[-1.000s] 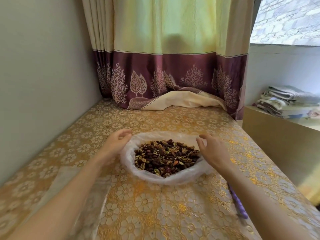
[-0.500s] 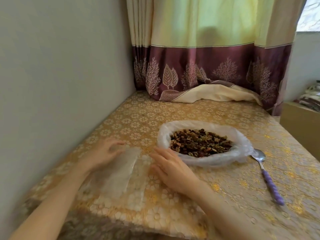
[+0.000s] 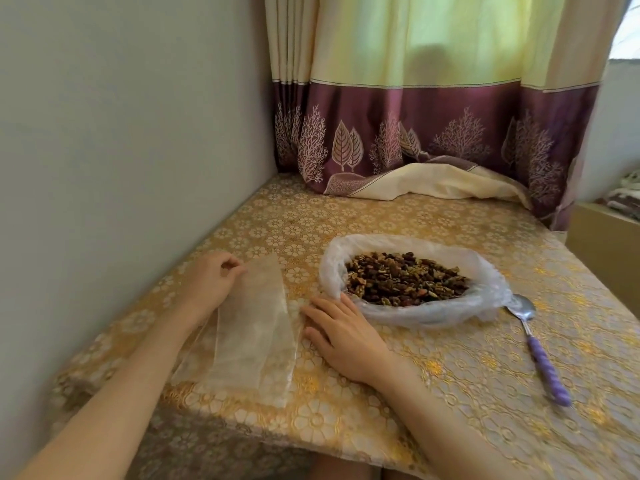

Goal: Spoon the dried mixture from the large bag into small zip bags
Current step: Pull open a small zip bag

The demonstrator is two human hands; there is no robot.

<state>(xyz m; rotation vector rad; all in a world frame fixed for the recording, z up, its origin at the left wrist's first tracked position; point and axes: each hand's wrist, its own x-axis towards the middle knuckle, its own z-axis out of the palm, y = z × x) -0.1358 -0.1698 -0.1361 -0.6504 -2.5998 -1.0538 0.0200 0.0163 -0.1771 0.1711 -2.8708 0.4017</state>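
Note:
The large clear bag (image 3: 491, 271) lies open on the table, its rim rolled down around a brown dried mixture (image 3: 401, 280). To its left lies a flat stack of small clear zip bags (image 3: 254, 327). My left hand (image 3: 211, 280) pinches the top left corner of that stack. Flat on the cloth, my right hand (image 3: 343, 332) rests with straight fingers between the stack and the large bag, holding nothing. A metal spoon with a purple handle (image 3: 545, 368) lies to the right of the large bag.
The table carries a gold flowered cloth (image 3: 450, 393) and stands against a grey wall (image 3: 121, 133) on the left. A maroon and yellow curtain (image 3: 433, 133) hangs at the back, its hem bunched on the table. A wooden shelf (image 3: 606, 244) stands at the right.
Both hands left the rim of the large bag and moved left to the zip bags. The left hand now pinches the stack's corner. The view turned left, so the spoon shows fully.

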